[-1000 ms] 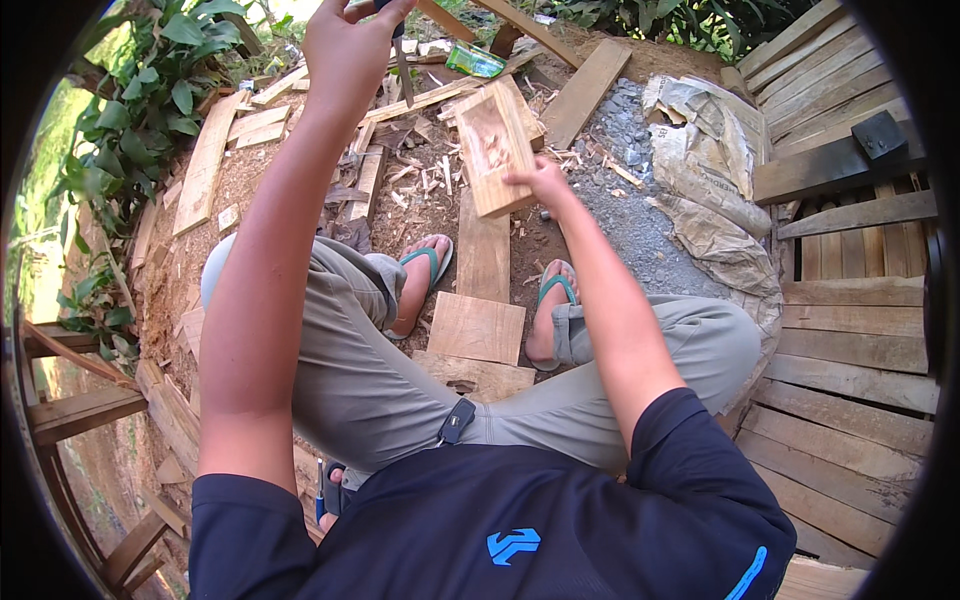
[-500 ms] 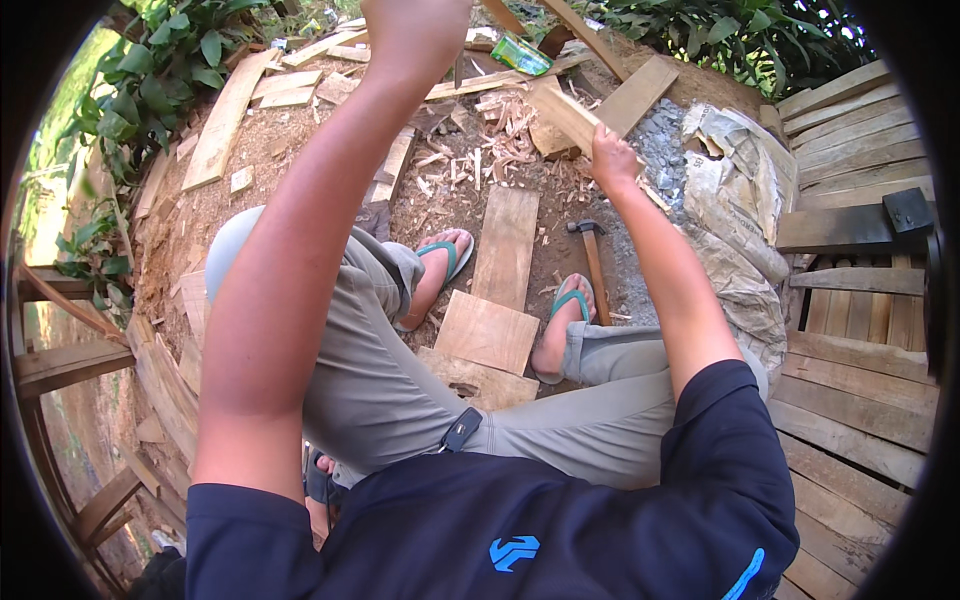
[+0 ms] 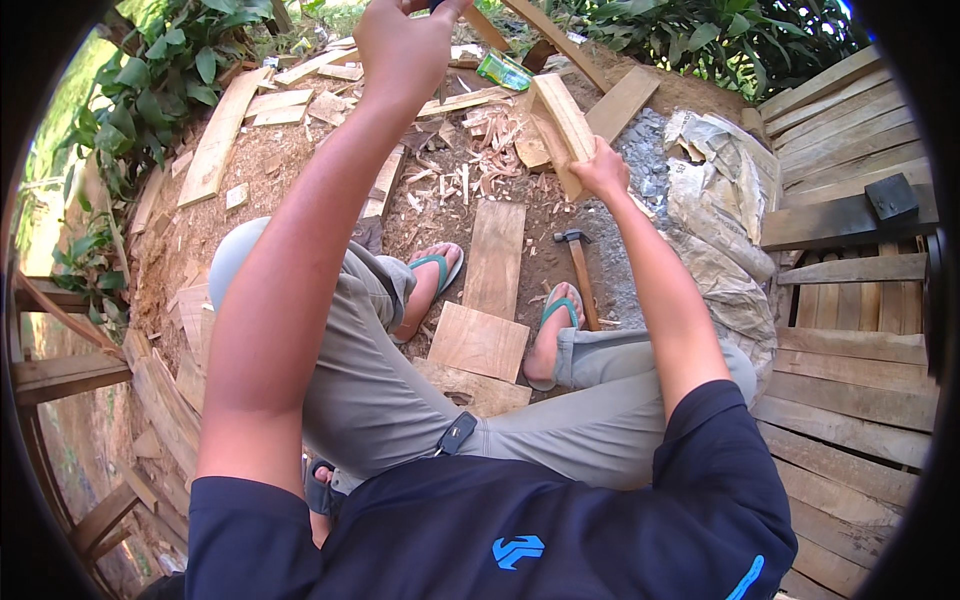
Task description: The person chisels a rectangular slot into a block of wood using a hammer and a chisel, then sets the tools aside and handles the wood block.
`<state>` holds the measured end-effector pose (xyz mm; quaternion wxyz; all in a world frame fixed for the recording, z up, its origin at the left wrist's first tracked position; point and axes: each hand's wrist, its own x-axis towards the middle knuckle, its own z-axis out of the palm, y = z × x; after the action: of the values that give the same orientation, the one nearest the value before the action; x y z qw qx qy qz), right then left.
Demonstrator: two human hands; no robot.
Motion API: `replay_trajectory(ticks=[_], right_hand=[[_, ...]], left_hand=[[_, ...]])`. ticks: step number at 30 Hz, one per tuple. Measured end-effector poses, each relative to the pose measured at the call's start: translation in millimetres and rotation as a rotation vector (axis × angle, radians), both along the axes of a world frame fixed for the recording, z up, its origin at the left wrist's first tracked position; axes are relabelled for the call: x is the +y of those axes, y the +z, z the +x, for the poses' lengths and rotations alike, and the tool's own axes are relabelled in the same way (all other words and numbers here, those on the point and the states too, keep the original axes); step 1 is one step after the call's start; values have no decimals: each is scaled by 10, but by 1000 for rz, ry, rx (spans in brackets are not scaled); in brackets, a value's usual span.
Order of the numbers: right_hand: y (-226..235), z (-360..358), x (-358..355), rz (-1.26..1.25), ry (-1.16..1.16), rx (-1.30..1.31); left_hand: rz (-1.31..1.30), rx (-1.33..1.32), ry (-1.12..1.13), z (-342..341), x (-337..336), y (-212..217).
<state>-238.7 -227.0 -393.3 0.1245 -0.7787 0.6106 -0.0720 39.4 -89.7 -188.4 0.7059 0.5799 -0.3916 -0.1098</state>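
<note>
At the top edge of the view my left hand (image 3: 405,45) is raised with its fingers curled. A small dark bit shows at its fingers, but the rest of what it grips lies beyond the picture. My right hand (image 3: 603,170) is closed around the near end of a pale wooden piece (image 3: 563,118), which looks like narrow boards joined at an angle. It is held tilted above the ground, its far end pointing away from me. Below that hand a claw hammer (image 3: 582,275) with a wooden handle lies on the dirt by my right foot.
Two flat boards, one long (image 3: 495,255) and one shorter (image 3: 479,340), lie between my sandalled feet. Wood chips (image 3: 490,140) and offcuts are scattered ahead. On the right are a crumpled sack (image 3: 715,200) and a slatted wooden structure (image 3: 850,390). Leafy plants (image 3: 150,80) grow at the far left.
My right hand has moved slightly left and nearer, turning the wooden piece so that its angled side shows. My left hand has come a little lower into view, and its curled fingers now show.
</note>
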Motion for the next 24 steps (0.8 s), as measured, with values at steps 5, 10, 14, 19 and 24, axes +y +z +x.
replay_trajectory(ticks=[5,10,14,19,24], right_hand=[[-481,-439,396,574,-314,-958],[-1111,-338,1232,872,-454,-1299],[-1397,-445,1578,1064,-468,-1268],[-1318,-325,1792,1024,-391,-781],[-1286,-496,1601,1026,-235,-488]], left_hand=[[40,145,-64,-56,-24,68],[116,22,-77,138,15,-91],[147,7,-105,139,106,-101],[168,4,-67,260,225,-64],[71,82,-62,161,260,-26]])
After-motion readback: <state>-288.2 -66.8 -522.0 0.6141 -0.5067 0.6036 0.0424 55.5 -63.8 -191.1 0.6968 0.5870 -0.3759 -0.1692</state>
